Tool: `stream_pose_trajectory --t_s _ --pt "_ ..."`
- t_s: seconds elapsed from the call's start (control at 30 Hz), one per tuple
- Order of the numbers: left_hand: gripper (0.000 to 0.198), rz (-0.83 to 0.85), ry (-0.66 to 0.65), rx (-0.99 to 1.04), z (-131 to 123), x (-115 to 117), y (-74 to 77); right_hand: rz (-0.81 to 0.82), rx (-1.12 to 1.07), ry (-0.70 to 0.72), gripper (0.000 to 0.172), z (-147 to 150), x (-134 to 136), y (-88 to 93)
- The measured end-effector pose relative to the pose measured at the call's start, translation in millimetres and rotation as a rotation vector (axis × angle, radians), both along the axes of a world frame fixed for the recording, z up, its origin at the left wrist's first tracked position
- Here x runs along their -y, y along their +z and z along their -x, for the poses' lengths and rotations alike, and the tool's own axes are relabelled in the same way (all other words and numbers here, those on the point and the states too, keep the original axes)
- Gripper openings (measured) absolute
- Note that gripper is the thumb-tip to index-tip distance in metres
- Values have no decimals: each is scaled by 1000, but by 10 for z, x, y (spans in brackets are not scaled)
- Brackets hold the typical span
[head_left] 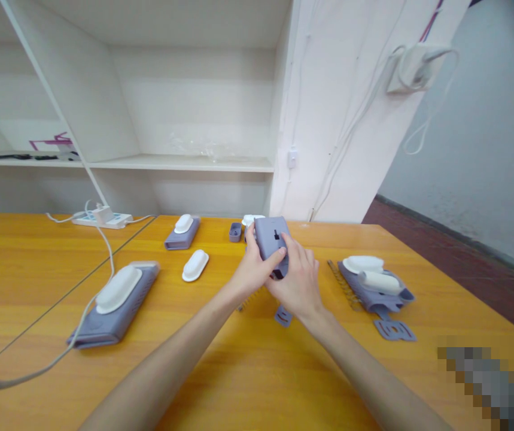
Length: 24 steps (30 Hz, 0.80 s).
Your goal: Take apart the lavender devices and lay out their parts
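Both of my hands grip a grey-purple plastic housing (268,230) above the table. It has a small dark slot in its face. My left hand (252,266) wraps its left side, with the thumb across the lower face. On the right side and lower end, my right hand (299,281) is closed around it, fingers near the slot. Below the hands lies a flat grey slotted plate (283,316), beside a partly covered metal spring (244,304). Behind the housing, a white part (252,219) is mostly hidden. A small grey open box (235,232) stands left of it.
Grey housings with white oval tops lie left (117,299) and back left (183,230), near a loose white oval cover (195,265). At right are another housing (373,287), a spring (344,284) and a slotted plate (395,330). A white cable (104,239) crosses the left.
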<state>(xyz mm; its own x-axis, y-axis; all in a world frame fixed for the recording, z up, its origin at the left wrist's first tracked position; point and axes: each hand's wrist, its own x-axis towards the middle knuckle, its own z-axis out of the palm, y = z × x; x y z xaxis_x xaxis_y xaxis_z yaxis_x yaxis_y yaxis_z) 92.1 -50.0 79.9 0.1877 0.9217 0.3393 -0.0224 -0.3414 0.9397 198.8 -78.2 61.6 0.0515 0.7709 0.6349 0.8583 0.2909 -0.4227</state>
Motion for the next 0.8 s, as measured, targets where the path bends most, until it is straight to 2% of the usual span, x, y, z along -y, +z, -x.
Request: stream_pose_trajectory --t_s 0.07,0.17,0.3,0.37,0.43,0.53,0.7,0.8 --pt "75 27 -55 -50 30 51 -39 29 6 6 72 -83 -60 36" --pt "59 -14 2 -279 143 164 -166 66 45 -27 67 -276 -242 39" --pt "29 -305 112 -760 390 318 -415 193 153 -172 62 -648 -599 67" --pt "25 -412 134 -962 500 359 -535 262 225 -227 61 -860 -784 115" --pt "26 -437 135 -1084 568 368 -626 325 297 -256 58 -1067 -956 166" --pt "26 -426 134 -1165 585 345 -686 460 355 -304 51 -1338 -1176 205" --pt "23 -402 137 -1205 552 319 -667 635 334 -366 42 -1681 -1425 145" --pt "21 -386 132 -1209 556 323 -650 615 318 -375 38 -1849 -1513 87"
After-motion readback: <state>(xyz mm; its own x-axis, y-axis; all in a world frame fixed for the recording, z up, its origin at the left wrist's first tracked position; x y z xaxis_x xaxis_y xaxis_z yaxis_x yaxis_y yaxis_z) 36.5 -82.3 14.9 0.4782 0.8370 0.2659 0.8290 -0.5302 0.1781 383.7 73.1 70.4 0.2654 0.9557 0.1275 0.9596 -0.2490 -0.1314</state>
